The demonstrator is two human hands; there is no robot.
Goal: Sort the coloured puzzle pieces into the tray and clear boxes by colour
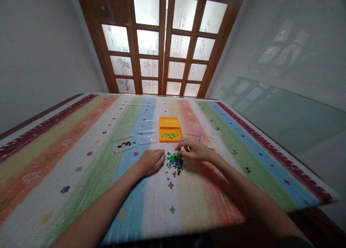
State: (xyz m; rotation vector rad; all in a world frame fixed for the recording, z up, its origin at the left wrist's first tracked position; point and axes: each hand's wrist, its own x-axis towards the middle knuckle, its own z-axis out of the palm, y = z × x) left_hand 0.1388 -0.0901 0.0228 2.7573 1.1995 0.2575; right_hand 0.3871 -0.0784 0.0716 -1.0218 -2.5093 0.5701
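A mixed pile of small toy bricks (175, 163) in green, blue, brown and pale colours lies on the striped tablecloth. Just left of it, my left hand (151, 162) rests on the cloth, its fingers curled in and nothing visible in them. My right hand (195, 149) is held over the pile's upper right side. Its thumb and index fingertips come together in a pinch; whatever may be between them is too small to make out. Beyond the pile stands an open orange box (169, 122) with several green bricks (171, 136) in its nearer half.
Left of the orange box are two clear plastic boxes, one with dark brown bricks (126, 144), the other with pale bricks (148, 138). To the right, partly behind my right hand, another clear box (213, 144) holds yellow pieces. Wooden glazed doors (164, 43) rise behind the table.
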